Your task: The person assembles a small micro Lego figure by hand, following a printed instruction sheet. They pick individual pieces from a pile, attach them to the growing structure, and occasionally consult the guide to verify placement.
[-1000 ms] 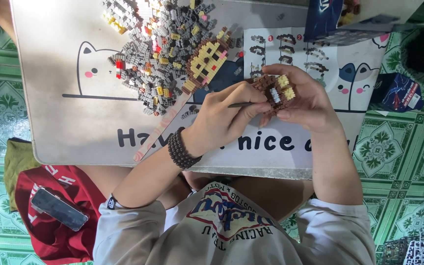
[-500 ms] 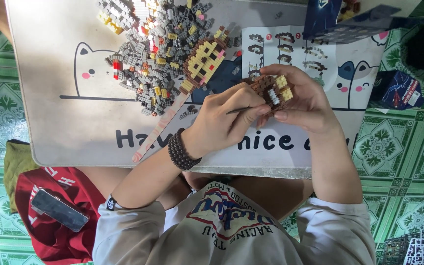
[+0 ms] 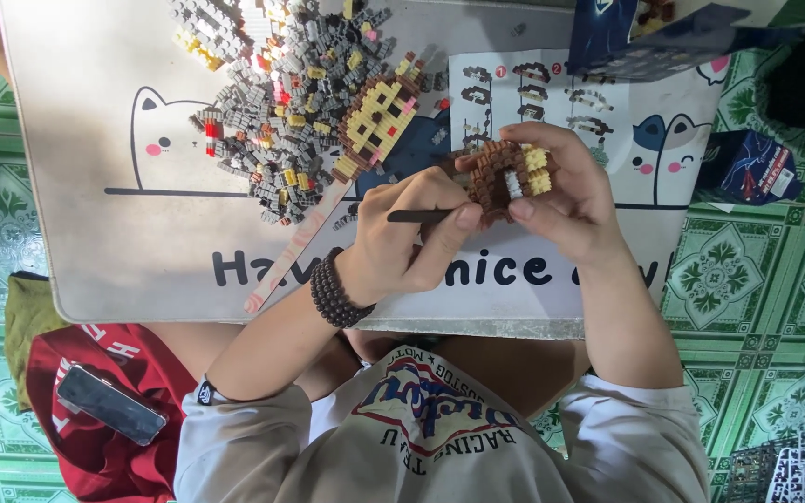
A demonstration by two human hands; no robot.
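Left hand [image 3: 402, 237] with dark tool [image 3: 421, 216]; right hand [image 3: 566, 200] around brown brick model [image 3: 500, 177]

We saw the scene in bright, even daylight, strongest across the upper part of the white bench [image 3: 95, 112], which looked washed out near its top edge. Soft shadows fell under the brick pile [image 3: 281, 102] and below both hands, pooling darkest beneath the bench's near edge. The centre was sharp; the corners bent slightly outward, and the far right edge went dark and murky.
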